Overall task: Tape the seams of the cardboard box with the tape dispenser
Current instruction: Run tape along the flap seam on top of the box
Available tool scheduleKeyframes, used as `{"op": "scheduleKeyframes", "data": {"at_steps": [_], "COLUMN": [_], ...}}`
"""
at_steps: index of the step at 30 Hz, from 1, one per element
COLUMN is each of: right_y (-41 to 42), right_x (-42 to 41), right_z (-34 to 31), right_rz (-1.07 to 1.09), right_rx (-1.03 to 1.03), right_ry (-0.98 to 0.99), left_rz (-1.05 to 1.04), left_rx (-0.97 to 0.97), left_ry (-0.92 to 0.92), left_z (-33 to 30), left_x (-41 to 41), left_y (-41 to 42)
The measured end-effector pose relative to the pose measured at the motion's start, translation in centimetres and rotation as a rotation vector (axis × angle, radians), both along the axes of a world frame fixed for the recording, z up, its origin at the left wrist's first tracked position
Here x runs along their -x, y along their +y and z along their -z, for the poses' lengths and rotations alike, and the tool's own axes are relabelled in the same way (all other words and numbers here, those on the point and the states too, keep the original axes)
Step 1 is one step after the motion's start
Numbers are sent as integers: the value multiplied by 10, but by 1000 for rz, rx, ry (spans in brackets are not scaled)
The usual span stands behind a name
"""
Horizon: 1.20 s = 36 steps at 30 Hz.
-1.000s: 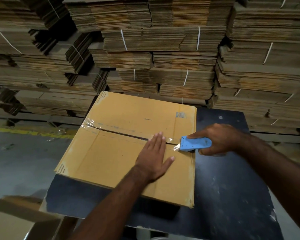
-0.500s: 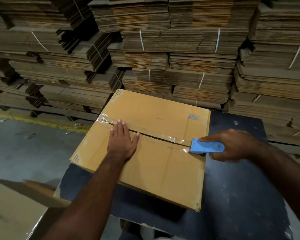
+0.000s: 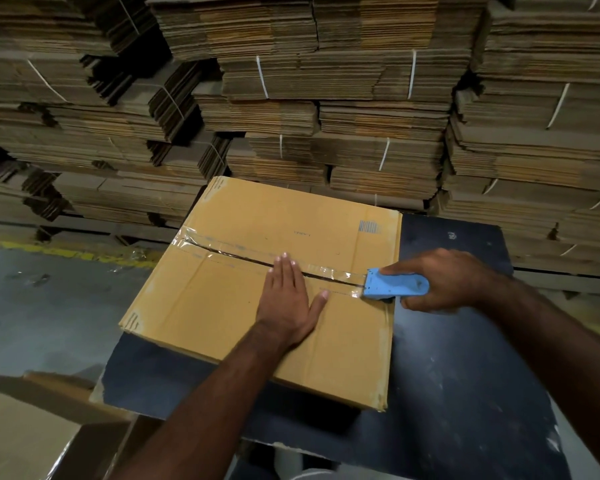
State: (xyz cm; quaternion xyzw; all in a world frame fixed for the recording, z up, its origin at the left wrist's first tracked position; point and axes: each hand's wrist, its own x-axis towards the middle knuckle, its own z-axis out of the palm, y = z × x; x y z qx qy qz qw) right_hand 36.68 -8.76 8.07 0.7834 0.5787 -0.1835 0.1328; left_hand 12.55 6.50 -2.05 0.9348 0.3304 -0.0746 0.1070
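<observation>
A tan cardboard box [image 3: 222,306] lies on a dark table [image 3: 465,375], its centre seam running left to right. A strip of clear tape [image 3: 243,252] covers the seam from the left edge across to the right. My left hand [image 3: 288,299] lies flat on the box, fingers spread, its fingertips on the tape near the middle. My right hand [image 3: 444,278] grips a blue tape dispenser [image 3: 394,285] at the box's right edge, its front end on the tape over the seam.
Strapped bundles of flattened cardboard [image 3: 326,98] are stacked high right behind the table. The grey floor with a yellow line [image 3: 32,249] lies to the left. Another open cardboard box [image 3: 32,431] stands at the lower left, close to the table corner.
My left hand slid left along the taped seam, then back right to the middle. The dispenser moved a little right to the box's right edge.
</observation>
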Motion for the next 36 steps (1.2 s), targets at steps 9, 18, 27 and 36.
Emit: {"op": "scheduleKeyframes", "data": {"at_steps": [9, 18, 27, 36], "right_y": [-1, 0, -6, -64], "right_x": [-3, -2, -9, -40], "right_z": [5, -1, 3, 7], "right_rz": [-20, -66, -78, -2], "right_rx": [-19, -21, -40, -98], "right_ry": [10, -20, 13, 138], "left_rz": [315, 281, 199, 197], "left_rx": [65, 34, 26, -5], "left_ry": [-60, -66, -47, 24], "left_z": [-7, -9, -4, -2], "left_x": [-28, -45, -50, -52], "left_y": [-36, -54, -71, -71]}}
